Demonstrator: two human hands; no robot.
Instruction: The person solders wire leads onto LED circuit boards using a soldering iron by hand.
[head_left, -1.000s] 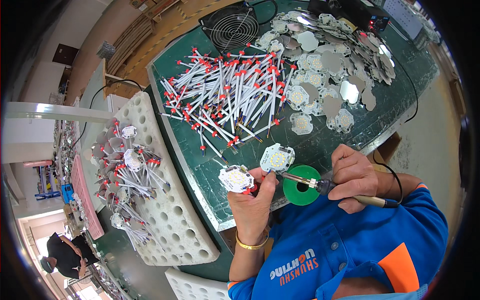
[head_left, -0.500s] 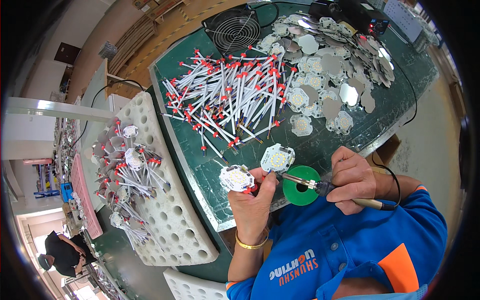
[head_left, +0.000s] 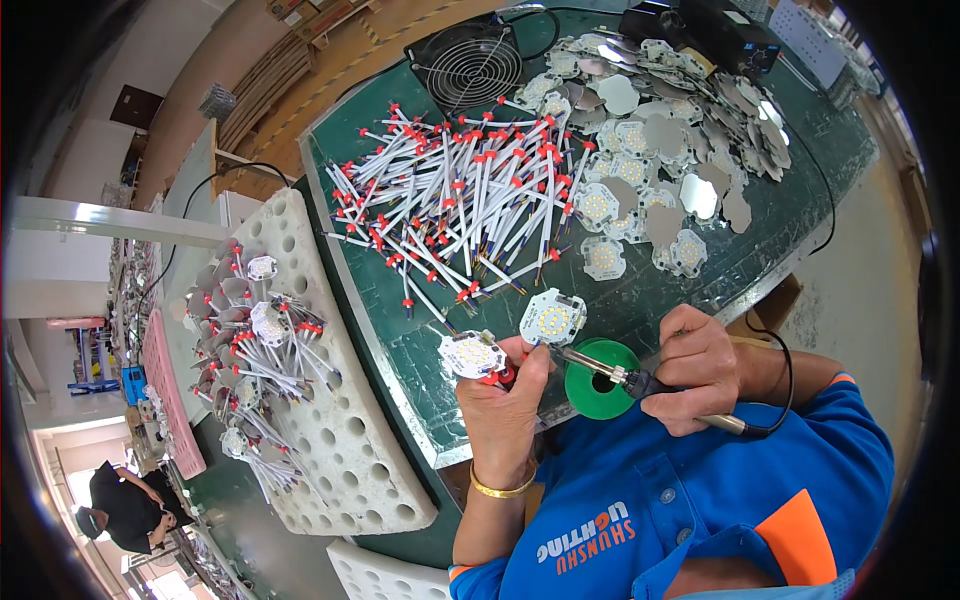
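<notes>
My right hand point(head_left: 697, 370) grips a soldering iron point(head_left: 641, 383) whose metal tip meets the near edge of a white LED board point(head_left: 553, 317) lying on the bench. The fingers of my left hand point(head_left: 507, 402) are pinched at that same edge, on a thin wire that is mostly hidden. A second LED board point(head_left: 472, 354) sits at the left hand's fingers, with a red piece point(head_left: 497, 378) beneath it; how it is held is partly covered. Under the iron's shaft lies a green solder spool point(head_left: 590, 402), near the bench edge.
White cables with red collars point(head_left: 470, 190) lie heaped on the green bench point(head_left: 400, 335). Loose LED boards point(head_left: 650, 135) pile up at the right, beside a black fan point(head_left: 468, 65). At left, a perforated white foam tray point(head_left: 350, 450) bears wired boards point(head_left: 268, 320). A person point(head_left: 130, 505) is far left.
My right hand and the iron have shifted slightly, with the iron's handle end a little lower and left. The left hand and both boards stay almost where they were.
</notes>
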